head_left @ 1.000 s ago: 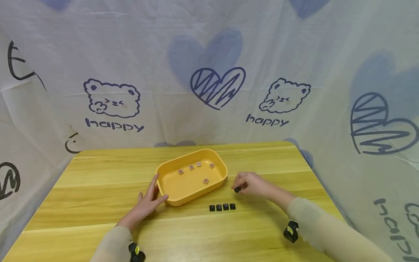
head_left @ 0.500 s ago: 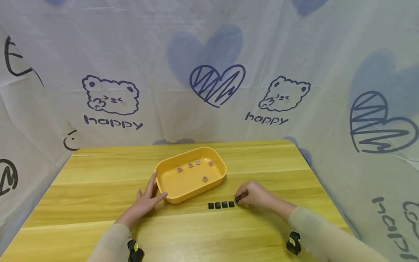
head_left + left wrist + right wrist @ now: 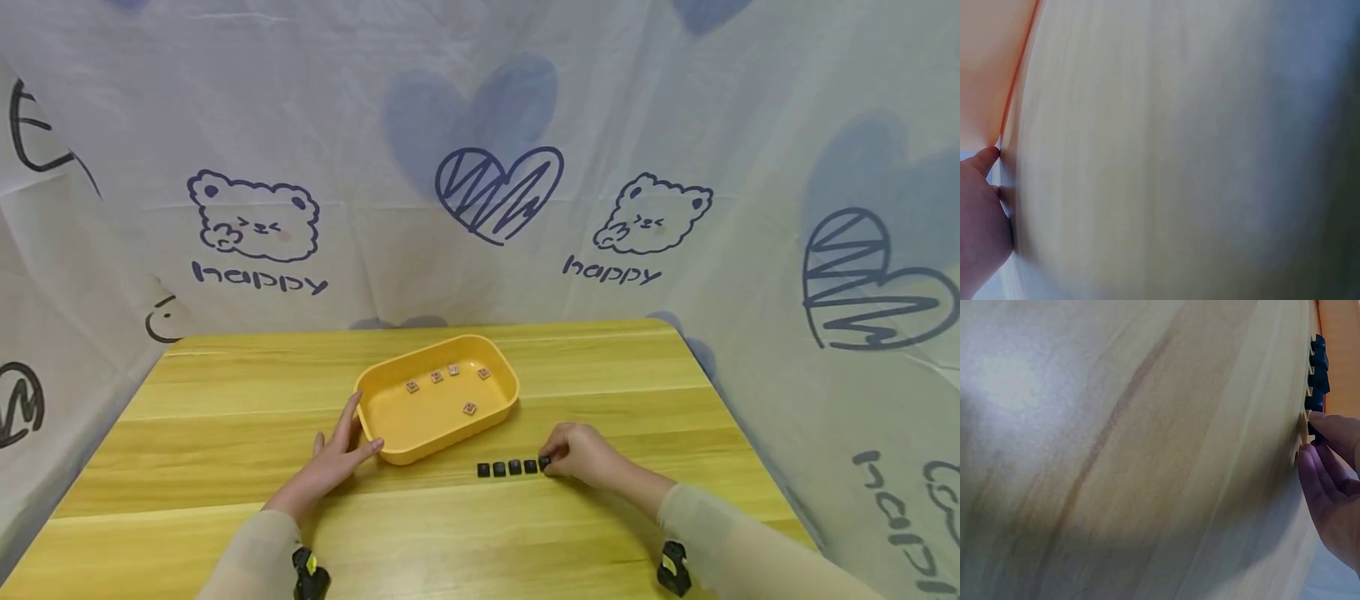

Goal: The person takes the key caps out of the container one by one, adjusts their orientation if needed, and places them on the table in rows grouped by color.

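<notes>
In the head view, my right hand (image 3: 588,454) pinches a small black keycap (image 3: 544,462) between thumb and fingers at the right end of a row. Several more black keycaps (image 3: 514,467) make up that row on the table. The right wrist view shows the pinched keycap (image 3: 1313,431) low against the wood, partly hidden by the fingertips. My left hand (image 3: 333,462) rests on the left corner of a yellow tray (image 3: 431,450), its fingers spread along the rim. Several small pinkish-brown square pieces (image 3: 469,409) lie inside the tray.
The wooden table (image 3: 420,542) carries the tray behind the keycap row. A printed cloth (image 3: 375,233) hangs along the table's back and sides. Each wrist wears a black camera, such as the right one (image 3: 673,568).
My right hand has come toward me from beside the tray, bringing the black keycap down to the row's right end. The left hand stays on the tray.
</notes>
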A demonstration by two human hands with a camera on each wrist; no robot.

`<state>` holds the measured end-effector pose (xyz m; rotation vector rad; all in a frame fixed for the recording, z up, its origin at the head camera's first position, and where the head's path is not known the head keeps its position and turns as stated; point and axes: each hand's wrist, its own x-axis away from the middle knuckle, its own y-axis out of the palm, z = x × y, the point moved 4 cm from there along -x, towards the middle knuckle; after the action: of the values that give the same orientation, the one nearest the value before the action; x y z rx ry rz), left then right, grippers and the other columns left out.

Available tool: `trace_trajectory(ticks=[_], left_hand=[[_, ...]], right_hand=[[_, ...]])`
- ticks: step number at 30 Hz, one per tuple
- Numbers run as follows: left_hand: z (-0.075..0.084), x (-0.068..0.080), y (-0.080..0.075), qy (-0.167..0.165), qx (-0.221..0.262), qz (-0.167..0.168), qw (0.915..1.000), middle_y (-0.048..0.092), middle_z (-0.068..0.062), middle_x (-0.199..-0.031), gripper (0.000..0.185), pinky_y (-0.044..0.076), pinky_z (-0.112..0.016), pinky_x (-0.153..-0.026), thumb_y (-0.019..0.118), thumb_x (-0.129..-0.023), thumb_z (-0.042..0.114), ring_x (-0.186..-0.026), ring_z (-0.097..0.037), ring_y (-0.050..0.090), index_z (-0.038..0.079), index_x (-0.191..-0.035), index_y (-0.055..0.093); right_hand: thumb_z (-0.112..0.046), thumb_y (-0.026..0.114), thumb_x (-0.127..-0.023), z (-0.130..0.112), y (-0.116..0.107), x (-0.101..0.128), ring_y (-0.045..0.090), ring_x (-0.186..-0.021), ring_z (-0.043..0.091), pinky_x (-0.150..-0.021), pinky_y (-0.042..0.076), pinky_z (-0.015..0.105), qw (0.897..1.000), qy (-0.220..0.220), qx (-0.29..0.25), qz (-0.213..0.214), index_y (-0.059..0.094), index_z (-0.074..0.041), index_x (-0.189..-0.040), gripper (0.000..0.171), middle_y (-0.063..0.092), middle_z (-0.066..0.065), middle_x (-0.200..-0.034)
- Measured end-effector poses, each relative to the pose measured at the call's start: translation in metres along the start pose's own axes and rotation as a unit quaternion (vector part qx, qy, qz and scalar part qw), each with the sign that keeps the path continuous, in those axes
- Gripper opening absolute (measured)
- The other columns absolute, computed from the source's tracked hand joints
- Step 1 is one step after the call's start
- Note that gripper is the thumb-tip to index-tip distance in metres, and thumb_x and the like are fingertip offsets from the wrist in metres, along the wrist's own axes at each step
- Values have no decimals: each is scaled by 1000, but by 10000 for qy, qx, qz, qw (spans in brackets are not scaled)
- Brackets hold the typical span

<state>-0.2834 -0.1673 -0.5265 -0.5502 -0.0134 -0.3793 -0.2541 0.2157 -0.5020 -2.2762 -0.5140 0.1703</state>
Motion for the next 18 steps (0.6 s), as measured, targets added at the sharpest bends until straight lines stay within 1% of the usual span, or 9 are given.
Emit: trace_trajectory(ticks=[5, 18], left_hand=[[-1, -1, 0, -2, -12, -8, 10000, 17, -29, -155, 90, -22, -64, -104, 56, -99, 39, -145, -40, 13, 25, -156, -12], [-2, 0, 0, -18, -1, 6, 10000, 17, -28, -155, 90, -23, -64, -104, 56, -99, 41, -145, -39, 12, 27, -156, -12]], right_hand=[[-1, 81, -76, 2, 2, 0, 56, -68, 8, -59, 51, 24, 10000, 43, 4, -51, 76, -3, -92, 17, 60, -3, -80], [1, 81, -75, 4, 3, 0, 55, -68, 10, -59, 50, 24, 9998, 163, -6, -97, 71, -5, -91, 20, 59, -2, -79]])
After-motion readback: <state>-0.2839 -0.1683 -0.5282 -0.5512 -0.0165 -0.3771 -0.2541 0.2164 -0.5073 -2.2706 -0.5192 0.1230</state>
